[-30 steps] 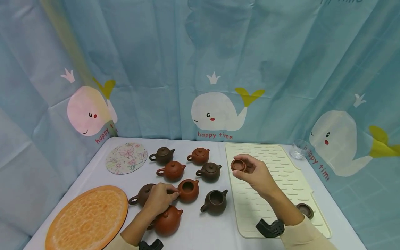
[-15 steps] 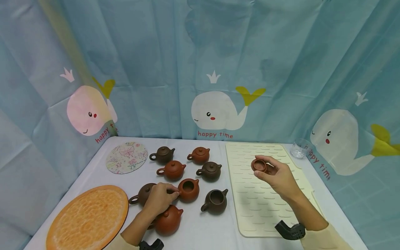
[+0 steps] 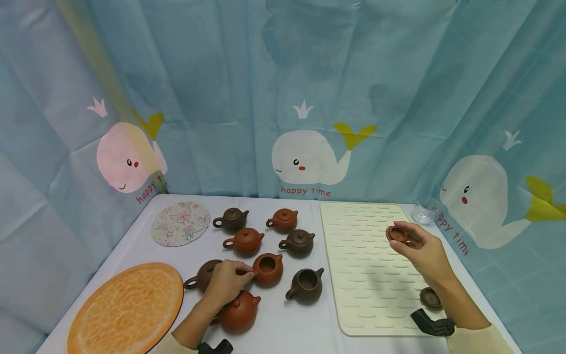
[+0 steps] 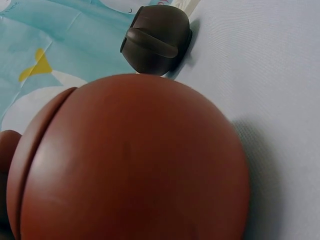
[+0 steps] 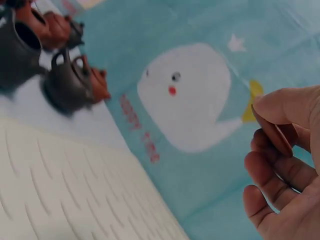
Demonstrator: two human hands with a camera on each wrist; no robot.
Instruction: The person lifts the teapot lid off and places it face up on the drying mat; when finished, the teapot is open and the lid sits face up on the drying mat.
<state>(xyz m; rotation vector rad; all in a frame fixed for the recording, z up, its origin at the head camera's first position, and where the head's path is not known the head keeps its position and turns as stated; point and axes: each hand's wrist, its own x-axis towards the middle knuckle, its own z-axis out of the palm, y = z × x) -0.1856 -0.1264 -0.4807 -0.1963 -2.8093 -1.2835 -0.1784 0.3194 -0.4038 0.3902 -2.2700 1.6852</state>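
Observation:
My left hand [image 3: 227, 280] pinches the handle side of a lidless red-brown teapot [image 3: 275, 278]; the handle itself is hidden by the fingers. In the head view my right hand [image 3: 426, 253] holds a small red-brown teapot lid [image 3: 396, 234], its hollow underside facing the head camera, above the cream mat [image 3: 367, 295]. Thumb and fingers grip that lid [image 5: 272, 132] by its edge in the right wrist view. A lidless dark teapot [image 3: 306, 285] stands right of the red-brown one. On the mat near my right wrist lies a dark lid [image 3: 431, 298].
A lidded red teapot [image 3: 239, 314] and a dark teapot [image 3: 205, 275] crowd my left hand. Behind them stand several lidded teapots, among them a red one [image 3: 245, 241]. A pizza-like round mat [image 3: 128, 309], a floral disc [image 3: 180, 223] and a clear glass [image 3: 424, 211] lie around.
My right hand has carried the red-brown lid rightward across the mat. The dark lid beside my right wrist was hidden half a second ago and shows again. My left hand has stayed put.

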